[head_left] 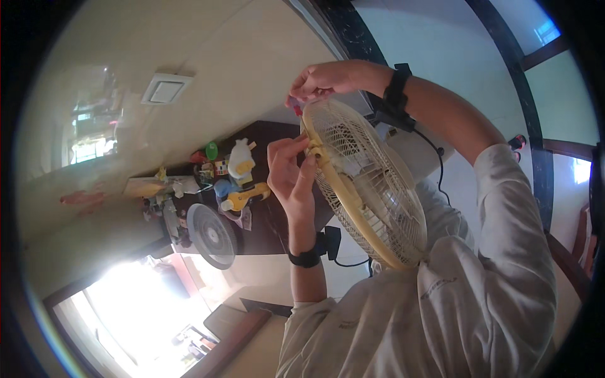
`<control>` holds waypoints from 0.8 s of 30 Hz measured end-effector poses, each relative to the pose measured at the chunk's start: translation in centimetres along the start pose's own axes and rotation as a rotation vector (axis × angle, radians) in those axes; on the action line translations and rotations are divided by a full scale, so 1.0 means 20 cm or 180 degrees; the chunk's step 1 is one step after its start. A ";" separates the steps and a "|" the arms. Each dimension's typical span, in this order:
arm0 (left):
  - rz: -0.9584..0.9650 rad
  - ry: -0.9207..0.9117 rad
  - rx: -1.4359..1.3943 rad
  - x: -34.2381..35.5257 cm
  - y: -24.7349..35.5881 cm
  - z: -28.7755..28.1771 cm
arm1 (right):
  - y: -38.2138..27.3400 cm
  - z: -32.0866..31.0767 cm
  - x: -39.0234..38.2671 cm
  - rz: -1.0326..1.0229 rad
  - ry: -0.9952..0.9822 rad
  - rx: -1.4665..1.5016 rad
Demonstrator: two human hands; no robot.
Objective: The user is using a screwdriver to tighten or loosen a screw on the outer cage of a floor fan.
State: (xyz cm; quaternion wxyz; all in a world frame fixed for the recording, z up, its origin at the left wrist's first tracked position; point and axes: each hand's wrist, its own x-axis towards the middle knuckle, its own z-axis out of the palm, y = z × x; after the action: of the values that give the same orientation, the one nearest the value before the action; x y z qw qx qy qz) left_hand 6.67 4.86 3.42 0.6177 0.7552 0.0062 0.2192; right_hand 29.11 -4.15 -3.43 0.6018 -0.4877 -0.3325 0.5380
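A fan (372,189) with a cream wire grille and a yellowed plastic rim stands tilted in front of my body. My left hand (293,173) has its thumb and fingers closed on the rim at a small clip. Above it, my right hand (324,80) reaches over the top of the grille. Its fingers pinch what looks like a screwdriver (297,109) with a red and purplish handle, pointing down at the rim near the clip. The tip's exact contact is too small to make out. Each wrist wears a black strap with a small device.
Left of the fan, a dark table (277,220) carries a yellow tool (246,196), a white bag (241,159), a green cup (212,150) and other clutter. A round grey fan part (213,236) leans by its edge. A dark cable (441,170) hangs beyond the fan.
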 end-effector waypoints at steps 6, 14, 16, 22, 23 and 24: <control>-0.0073 0.0026 0.0016 0.00 0.01 0.00 | 0.02 0.01 0.04 0.0259 0.0483 -0.0380; -0.0017 0.0039 0.0124 -0.01 -0.01 -0.01 | 0.05 0.04 0.04 -0.0001 0.0529 -0.0276; -0.0034 0.0056 0.0142 0.00 -0.01 0.00 | 0.08 0.02 0.05 -0.0082 0.0621 -0.0177; -0.0124 0.0130 0.0123 0.01 0.00 0.01 | 0.04 0.01 0.04 -0.0205 0.0392 0.0052; -0.0165 0.0123 0.0098 0.00 0.00 0.01 | 0.02 0.02 0.02 -0.0329 0.0400 0.0268; -0.0164 0.0201 0.0117 0.00 0.01 0.01 | 0.01 0.04 0.02 -0.0442 0.0373 0.0484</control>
State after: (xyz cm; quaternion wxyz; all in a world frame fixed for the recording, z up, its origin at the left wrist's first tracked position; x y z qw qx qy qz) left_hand 6.74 4.72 3.51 0.6087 0.7588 0.0492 0.2267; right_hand 28.37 -3.66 -3.36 0.6913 -0.4471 -0.2879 0.4892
